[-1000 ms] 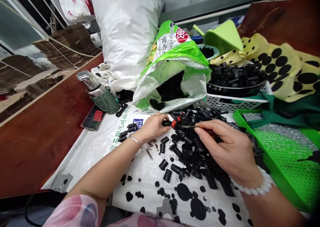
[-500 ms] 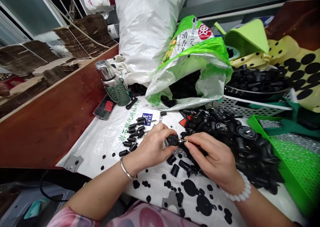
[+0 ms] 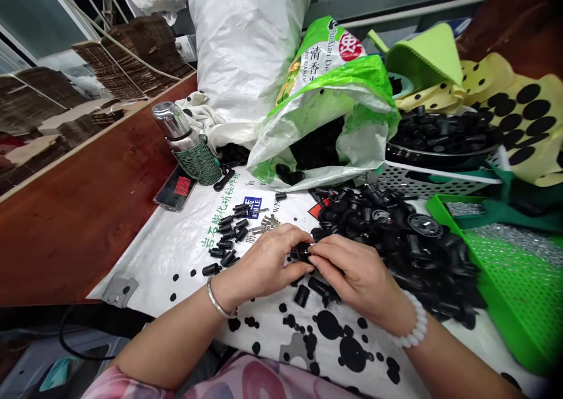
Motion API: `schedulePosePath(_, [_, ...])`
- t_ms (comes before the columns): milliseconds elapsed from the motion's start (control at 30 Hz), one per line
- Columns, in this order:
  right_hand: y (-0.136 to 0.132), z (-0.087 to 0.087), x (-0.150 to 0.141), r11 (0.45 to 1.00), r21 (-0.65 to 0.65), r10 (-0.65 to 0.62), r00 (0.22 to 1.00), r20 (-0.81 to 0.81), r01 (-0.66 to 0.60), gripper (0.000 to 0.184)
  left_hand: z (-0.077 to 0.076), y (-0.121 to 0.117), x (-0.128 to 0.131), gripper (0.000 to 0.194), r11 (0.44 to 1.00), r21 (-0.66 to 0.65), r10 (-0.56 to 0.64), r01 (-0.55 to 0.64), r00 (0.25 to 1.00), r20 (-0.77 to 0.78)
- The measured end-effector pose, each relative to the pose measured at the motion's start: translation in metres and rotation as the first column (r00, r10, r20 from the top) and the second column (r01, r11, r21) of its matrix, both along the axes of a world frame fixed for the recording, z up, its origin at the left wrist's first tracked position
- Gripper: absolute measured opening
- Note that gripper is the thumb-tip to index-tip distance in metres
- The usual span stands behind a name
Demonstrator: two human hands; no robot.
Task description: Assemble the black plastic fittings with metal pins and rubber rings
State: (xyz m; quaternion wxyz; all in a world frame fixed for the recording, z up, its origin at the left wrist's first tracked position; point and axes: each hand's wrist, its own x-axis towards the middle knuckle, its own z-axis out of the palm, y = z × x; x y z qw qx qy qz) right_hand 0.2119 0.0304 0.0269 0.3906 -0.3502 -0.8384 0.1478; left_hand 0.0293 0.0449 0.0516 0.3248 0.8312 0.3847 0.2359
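The parts [image 3: 413, 258] are black, the tray [image 3: 523, 293] green, the sheet [image 3: 522, 117] yellow with black spots.

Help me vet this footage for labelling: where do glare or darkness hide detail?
All in the head view: highlights streak the flask's cap, the top-right corner fades to black, the heap of black parts looks merged, the black piece between the fingers lacks detail.

Glossy plastic parts [image 3: 413, 249], shiny metal flask [image 3: 179, 139], smooth wooden board [image 3: 88, 217]
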Motion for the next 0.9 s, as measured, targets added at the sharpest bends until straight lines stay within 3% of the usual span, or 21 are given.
schedulePosePath(67, [0.001, 0.001, 0.001, 0.997, -0.072, 0.026, 0.997, -0.073, -0.031, 0.011, -0.004, -0.001, 0.0, 0.035, 0.979, -0.201, 0.08, -0.04, 0.978, 0.194])
schedulePosePath(200, [0.001, 0.003, 0.0, 0.981, -0.178, 0.05, 0.984, -0.172, -0.081, 0.011, -0.017, -0.006, 0.0, 0.04, 0.833, -0.553, 0.315, 0.001, 0.821, 0.477])
schedulePosePath(300, [0.0, 0.002, -0.002, 0.971, -0.206, 0.083, 0.98, -0.182, -0.121, 0.01, -0.025, -0.01, -0.003, 0.036, 0.754, -0.654, 0.373, 0.061, 0.78, 0.503])
schedulePosePath(400, [-0.002, 0.0, -0.004, 0.968, -0.208, 0.104, 0.981, -0.161, -0.137, 0.011, -0.025, -0.015, -0.01, 0.034, 0.732, -0.674, 0.335, 0.097, 0.81, 0.481])
schedulePosePath(467, [-0.002, 0.0, -0.005, 0.968, -0.217, 0.098, 0.985, -0.144, -0.128, 0.011, -0.021, -0.018, -0.015, 0.034, 0.758, -0.64, 0.245, 0.123, 0.856, 0.455])
schedulePosePath(567, [-0.002, -0.001, -0.006, 0.963, -0.237, 0.099, 0.987, -0.13, -0.128, 0.011, -0.014, -0.022, -0.02, 0.036, 0.864, -0.488, 0.078, 0.123, 0.925, 0.372])
schedulePosePath(633, [-0.002, -0.001, -0.007, 0.963, -0.233, 0.107, 0.987, -0.122, -0.133, 0.011, -0.012, -0.023, -0.02, 0.034, 0.926, -0.368, 0.031, 0.084, 0.955, 0.296])
schedulePosePath(833, [-0.006, -0.002, -0.007, 0.985, -0.151, 0.073, 0.994, -0.083, -0.085, 0.01, -0.019, -0.024, -0.013, 0.03, 0.974, -0.218, 0.111, -0.065, 0.972, 0.206])
schedulePosePath(900, [-0.008, -0.001, -0.007, 0.989, -0.142, 0.041, 0.998, -0.042, -0.046, 0.023, -0.023, -0.024, -0.012, 0.031, 0.975, -0.21, 0.121, -0.072, 0.966, 0.23])
